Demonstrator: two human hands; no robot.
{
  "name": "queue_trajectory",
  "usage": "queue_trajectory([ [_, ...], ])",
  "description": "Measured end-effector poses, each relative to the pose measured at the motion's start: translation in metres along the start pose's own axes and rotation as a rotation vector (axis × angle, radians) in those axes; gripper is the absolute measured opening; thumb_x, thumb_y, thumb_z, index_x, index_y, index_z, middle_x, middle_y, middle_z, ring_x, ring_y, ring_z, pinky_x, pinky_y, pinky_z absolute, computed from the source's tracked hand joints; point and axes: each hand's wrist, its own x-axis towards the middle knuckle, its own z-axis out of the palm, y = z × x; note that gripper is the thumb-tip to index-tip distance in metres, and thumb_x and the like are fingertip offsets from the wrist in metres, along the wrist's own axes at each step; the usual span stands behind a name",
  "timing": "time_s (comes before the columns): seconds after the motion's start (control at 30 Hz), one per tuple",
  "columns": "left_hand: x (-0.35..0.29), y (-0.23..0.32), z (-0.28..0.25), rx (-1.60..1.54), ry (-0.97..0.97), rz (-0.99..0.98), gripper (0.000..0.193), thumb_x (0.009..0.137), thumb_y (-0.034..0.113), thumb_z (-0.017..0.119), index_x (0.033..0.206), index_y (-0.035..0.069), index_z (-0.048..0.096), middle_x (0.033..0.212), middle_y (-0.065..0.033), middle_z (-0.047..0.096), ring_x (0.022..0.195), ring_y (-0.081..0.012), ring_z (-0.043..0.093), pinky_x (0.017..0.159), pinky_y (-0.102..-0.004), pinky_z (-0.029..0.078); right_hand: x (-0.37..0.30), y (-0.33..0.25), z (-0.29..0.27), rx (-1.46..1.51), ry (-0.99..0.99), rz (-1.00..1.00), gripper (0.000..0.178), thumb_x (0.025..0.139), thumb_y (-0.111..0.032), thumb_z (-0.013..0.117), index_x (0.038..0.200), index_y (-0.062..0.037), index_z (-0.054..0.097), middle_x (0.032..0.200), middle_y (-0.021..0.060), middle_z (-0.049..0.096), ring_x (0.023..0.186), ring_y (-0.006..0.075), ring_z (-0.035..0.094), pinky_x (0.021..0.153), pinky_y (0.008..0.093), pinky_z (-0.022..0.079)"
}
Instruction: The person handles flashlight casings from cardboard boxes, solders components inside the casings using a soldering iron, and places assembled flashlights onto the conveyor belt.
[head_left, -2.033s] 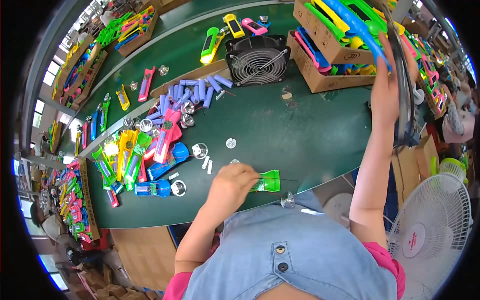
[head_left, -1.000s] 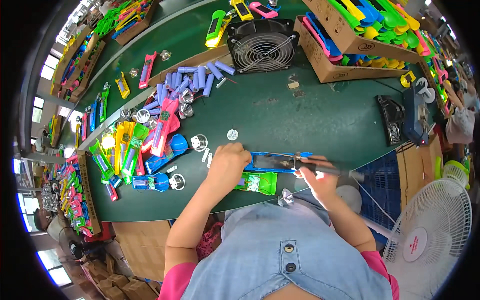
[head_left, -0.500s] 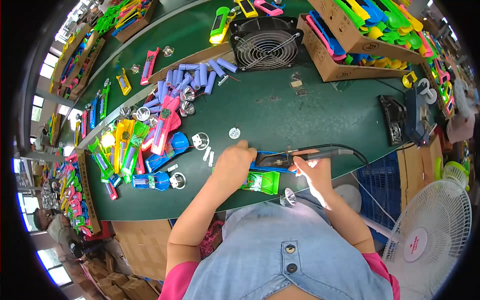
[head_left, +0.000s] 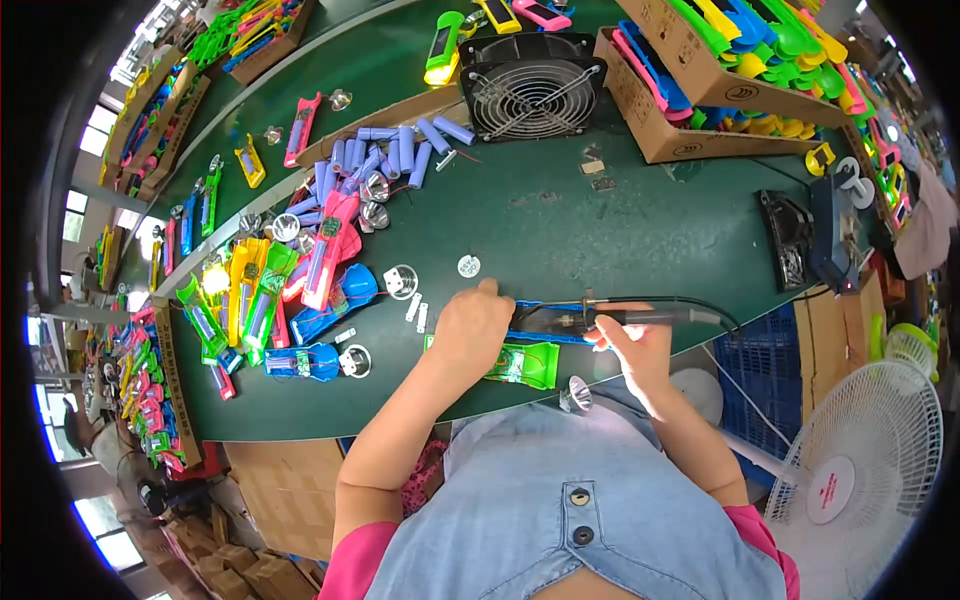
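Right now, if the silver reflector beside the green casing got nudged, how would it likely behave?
The reflector would probably roll in a curve, since its cup flares to a round rim. It might drop off, lying right by the table's front edge. Its hollow shape suggests it is light for its size.

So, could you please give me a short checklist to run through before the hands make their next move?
1. Soldering iron gripped: ok, in the right hand.
2. Left hand at the blue flashlight casing: ok, at its left end.
3. Iron's tip placed correctly: cannot tell, too small to make out.
4. Green flashlight casing well apart from the blue one: not ok, it lies close beside it.
5. Loose reflector away from the near edge of the green table: not ok, it sits right by it.
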Motion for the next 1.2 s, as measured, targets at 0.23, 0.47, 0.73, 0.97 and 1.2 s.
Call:
queue_trajectory([
  [0.23, 0.008, -0.001, -0.006, 0.100, -0.112, 0.011, 0.009, 0.067, 0.003, 0.054, 0.072, 0.003, 0.062, 0.079, -0.0145, 0.053, 0.071, -0.0275, 0.059, 0.063, -0.0359, 0.049, -0.021, -0.014, -0.017, -0.460, 0.026, -0.322, 0.023, 0.076, -0.001, 0.065, 0.095, 0.0043, 0.056, 0.083, 0.0116, 0.061, 0.076, 0.0160, 0.062, 0.067, 0.0246, 0.049],
  [0.47, 0.006, 0.004, -0.006, 0.154, -0.132, -0.034, 0.007, 0.064, 0.004, 0.058, 0.069, 0.003, 0.063, 0.080, -0.0135, 0.055, 0.072, -0.0264, 0.060, 0.063, -0.0340, 0.050, -0.012, -0.019, -0.029, -0.916, -0.095, -0.616, 0.052, 0.065, -0.010, 0.072, 0.110, -0.0080, 0.045, 0.104, 0.0024, 0.061, 0.112, 0.0262, 0.046, 0.101, 0.0528, 0.022],
  [0.73, 0.002, 0.011, -0.013, 0.279, -0.108, 0.036, 0.007, 0.065, 0.004, 0.058, 0.068, 0.003, 0.064, 0.078, -0.0097, 0.055, 0.083, -0.0239, 0.055, 0.071, -0.0334, 0.042, -0.016, -0.011, -0.040, -0.829, -0.160, -0.574, 0.053, 0.069, -0.009, 0.069, 0.114, -0.0078, 0.042, 0.106, 0.0052, 0.060, 0.106, 0.0249, 0.051, 0.102, 0.0543, 0.016],
  [0.97, -0.025, 0.025, -0.023, -0.127, -0.028, 0.285, 0.029, 0.070, 0.008, 0.055, 0.098, 0.006, 0.060, 0.095, -0.0081, 0.052, 0.087, -0.0250, 0.050, 0.076, -0.0370, 0.038, -0.009, -0.016, -0.039, -0.792, -0.171, -0.437, 0.052, 0.069, -0.009, 0.068, 0.115, -0.0096, 0.043, 0.108, 0.0049, 0.058, 0.103, 0.0228, 0.053, 0.103, 0.0532, 0.013],
  [1.2, -0.029, 0.024, 0.014, -0.119, 0.341, 0.413, 0.027, 0.063, 0.006, 0.057, 0.090, 0.005, 0.061, 0.092, -0.0086, 0.055, 0.084, -0.0266, 0.053, 0.074, -0.0376, 0.042, -0.004, -0.020, -0.041, -0.812, -0.236, -0.483, 0.056, 0.070, -0.005, 0.068, 0.116, -0.0067, 0.038, 0.111, 0.0061, 0.059, 0.108, 0.0226, 0.051, 0.104, 0.0507, 0.017],
])
